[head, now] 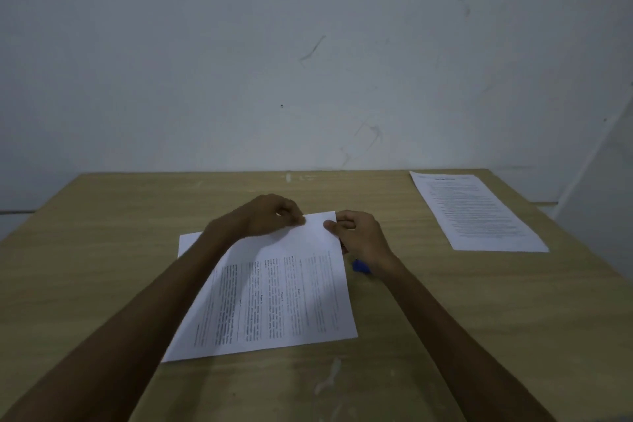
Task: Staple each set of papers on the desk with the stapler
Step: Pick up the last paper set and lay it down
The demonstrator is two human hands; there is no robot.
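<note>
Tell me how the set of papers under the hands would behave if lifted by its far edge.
The set of papers looks thin, a few printed sheets at most, so it would probably droop and bend rather than stay flat. With no staple visible, the sheets may fan apart or slide; another sheet's corner already shows beneath. The left hand and right hand pinch the far edge, which suggests it is light.

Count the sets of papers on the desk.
2: one set in the middle, held at its far edge by both hands; another at the far right corner. More sheets may lie underneath.
</note>
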